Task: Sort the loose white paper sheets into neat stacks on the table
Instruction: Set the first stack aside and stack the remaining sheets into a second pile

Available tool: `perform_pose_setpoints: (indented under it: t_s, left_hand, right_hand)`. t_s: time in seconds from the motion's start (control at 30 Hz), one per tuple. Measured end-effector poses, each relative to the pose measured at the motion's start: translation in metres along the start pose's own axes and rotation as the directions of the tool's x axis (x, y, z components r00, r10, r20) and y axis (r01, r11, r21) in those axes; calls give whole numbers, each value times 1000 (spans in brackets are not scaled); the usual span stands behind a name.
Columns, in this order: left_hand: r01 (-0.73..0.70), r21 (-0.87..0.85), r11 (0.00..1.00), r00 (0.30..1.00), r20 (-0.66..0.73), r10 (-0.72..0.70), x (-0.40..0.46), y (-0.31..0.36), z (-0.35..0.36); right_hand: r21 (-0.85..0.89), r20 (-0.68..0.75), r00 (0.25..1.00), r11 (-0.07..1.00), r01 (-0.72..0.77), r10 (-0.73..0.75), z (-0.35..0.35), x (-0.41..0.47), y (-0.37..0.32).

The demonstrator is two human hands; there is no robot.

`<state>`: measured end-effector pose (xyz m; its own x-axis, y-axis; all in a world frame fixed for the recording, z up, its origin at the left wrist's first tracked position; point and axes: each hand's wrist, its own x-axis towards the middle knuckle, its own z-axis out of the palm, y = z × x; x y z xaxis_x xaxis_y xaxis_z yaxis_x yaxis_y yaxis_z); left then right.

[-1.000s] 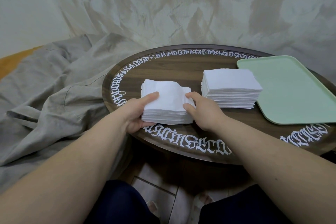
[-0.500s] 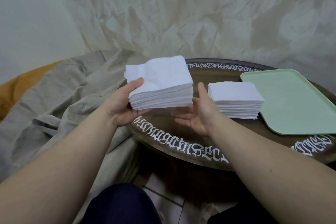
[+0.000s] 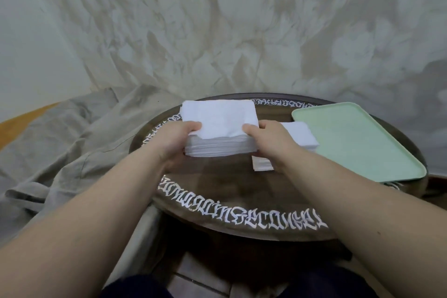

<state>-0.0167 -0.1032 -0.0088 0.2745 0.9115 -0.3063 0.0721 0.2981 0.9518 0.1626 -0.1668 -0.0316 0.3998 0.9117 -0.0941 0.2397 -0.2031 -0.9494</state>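
Two hands, left hand [image 3: 177,140] and right hand [image 3: 268,139], are clamped on a paper stack [image 3: 219,126] above the table [image 3: 229,191]; another stack [image 3: 300,136] sits beside the tray [image 3: 358,143].

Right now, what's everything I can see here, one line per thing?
held paper stack: one, white, raised over the table's left half, top sheet creased
second paper stack: one, white, on the table beside the tray, partly hidden by the right hand
tray: one, pale green, table's right side
table: one, dark wood, round, white lettering round the rim
cloth: one, grey-beige, rumpled, left of the table
left hand: grips the held stack's left edge
right hand: grips its right edge
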Motion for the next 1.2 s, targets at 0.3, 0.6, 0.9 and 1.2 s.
perform_pose_setpoints:
  t_s: [0.3,0.6,0.9,1.2]
  left_hand:
    - [-270,183,945,962,11,272,62,24,208]
    - [-121,369,922,992,6,128,128,-35,326]
    - [-203,842,500,973,116,199,138,-47,339]
    - [-358,542,760,913,32,407,105,-5,331]
  right_hand:
    - [-79,-435,898,997,25,-57,-163,65,20]
    - [-283,-399,917,950,-132,8,-250,122,108]
    - [-451,-395,919,869,-202,8,-247,139,140]
    - [-489,-542,807,869,-77,-234,-225,115,111]
